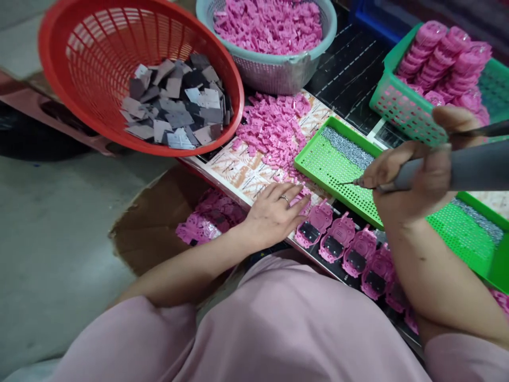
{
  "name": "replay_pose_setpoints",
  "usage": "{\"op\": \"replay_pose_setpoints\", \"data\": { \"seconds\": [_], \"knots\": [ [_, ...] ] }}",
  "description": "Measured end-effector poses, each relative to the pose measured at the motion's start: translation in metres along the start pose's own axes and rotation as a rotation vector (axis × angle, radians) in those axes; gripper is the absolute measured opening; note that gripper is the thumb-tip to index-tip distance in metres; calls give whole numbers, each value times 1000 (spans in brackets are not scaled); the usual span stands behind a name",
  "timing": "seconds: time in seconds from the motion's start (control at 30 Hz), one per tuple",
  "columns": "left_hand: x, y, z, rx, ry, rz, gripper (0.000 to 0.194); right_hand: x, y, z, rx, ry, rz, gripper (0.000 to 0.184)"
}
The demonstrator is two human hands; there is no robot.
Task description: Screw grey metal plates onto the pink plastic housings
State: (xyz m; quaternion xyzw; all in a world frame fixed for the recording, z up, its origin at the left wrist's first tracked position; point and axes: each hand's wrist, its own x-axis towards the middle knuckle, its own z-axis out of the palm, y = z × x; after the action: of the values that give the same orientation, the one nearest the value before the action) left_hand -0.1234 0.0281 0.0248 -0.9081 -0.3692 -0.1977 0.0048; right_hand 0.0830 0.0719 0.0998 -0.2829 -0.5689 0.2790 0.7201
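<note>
My right hand (417, 178) is wrapped round a grey electric screwdriver (457, 172), whose thin tip points left over a green perforated tray (330, 162) with small silver screws (348, 148) along its far side. My left hand (276, 212) lies on the table edge with fingers stretched out, a ring on one finger, touching the first of a row of pink plastic housings (342, 241) with dark inserts. Loose small pink parts (274, 127) are heaped just beyond my left hand.
A red basket (79, 58) of grey square pieces stands at the far left. A grey basket (278, 71) of pink parts sits behind. A green basket (401, 109) holds stacked pink pieces at the right. A cardboard box (155, 223) with pink housings is below the table.
</note>
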Motion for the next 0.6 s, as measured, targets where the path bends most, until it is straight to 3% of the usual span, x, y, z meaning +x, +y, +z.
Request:
{"op": "replay_pose_setpoints", "data": {
  "seconds": [0.17,0.47,0.6],
  "knots": [
    [-1,1,5,-29,5,30,36,-3,13,15,-17,16,27,21],
    [-6,-1,6,-70,-7,10,35,-7,23,17,-59,-24,23,14],
    [-8,-1,8,-54,-3,0,36,-8,24,17,-33,-103,61,13]
  ]
}}
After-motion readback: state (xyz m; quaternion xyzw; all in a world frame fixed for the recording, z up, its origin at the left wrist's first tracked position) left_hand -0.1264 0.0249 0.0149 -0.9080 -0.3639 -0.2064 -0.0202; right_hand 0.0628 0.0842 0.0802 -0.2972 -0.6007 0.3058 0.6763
